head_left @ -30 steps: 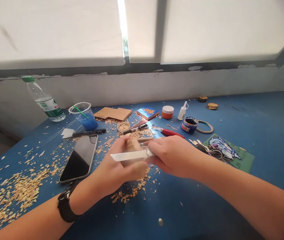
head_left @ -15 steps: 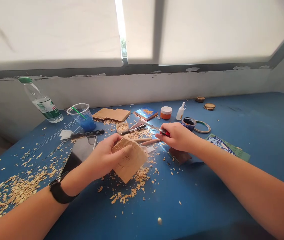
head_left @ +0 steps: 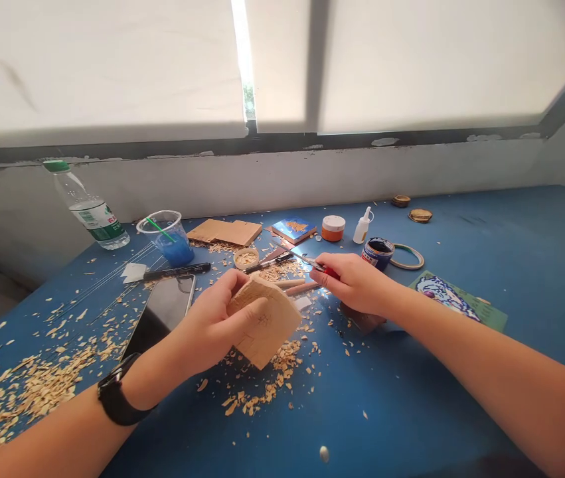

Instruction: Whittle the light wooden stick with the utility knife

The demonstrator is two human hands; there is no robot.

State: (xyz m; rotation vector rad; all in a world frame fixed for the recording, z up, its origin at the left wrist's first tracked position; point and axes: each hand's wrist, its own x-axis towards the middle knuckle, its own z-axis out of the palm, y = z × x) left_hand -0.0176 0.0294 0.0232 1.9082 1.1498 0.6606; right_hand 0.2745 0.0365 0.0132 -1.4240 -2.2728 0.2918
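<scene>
My left hand (head_left: 222, 315) grips a square wooden board (head_left: 273, 332) by its left side, thumb across the face. The board is tilted above the table and bears faint pencil-like marks; its upper edge looks rough. In my right hand (head_left: 354, 280) is a red-handled knife (head_left: 329, 271), its thin blade pointing up and left, apart from the board. Wood shavings (head_left: 257, 395) lie beneath the board. Just beyond it are wooden sticks (head_left: 302, 288) and a black pen (head_left: 267, 263). A brown piece (head_left: 362, 318) lies partly hidden under my right hand.
Left are a phone (head_left: 162, 305), black marker (head_left: 177, 271), cup of blue liquid (head_left: 175, 249) and water bottle (head_left: 95, 216). At the back stand an orange jar (head_left: 332, 229), glue bottle (head_left: 362, 229) and open dark jar (head_left: 376, 253). A painted green panel (head_left: 491, 312) lies right.
The view has shifted slightly. The board in my left hand has moved a little right and tilted slightly. My right hand keeps the knife in nearly the same place.
</scene>
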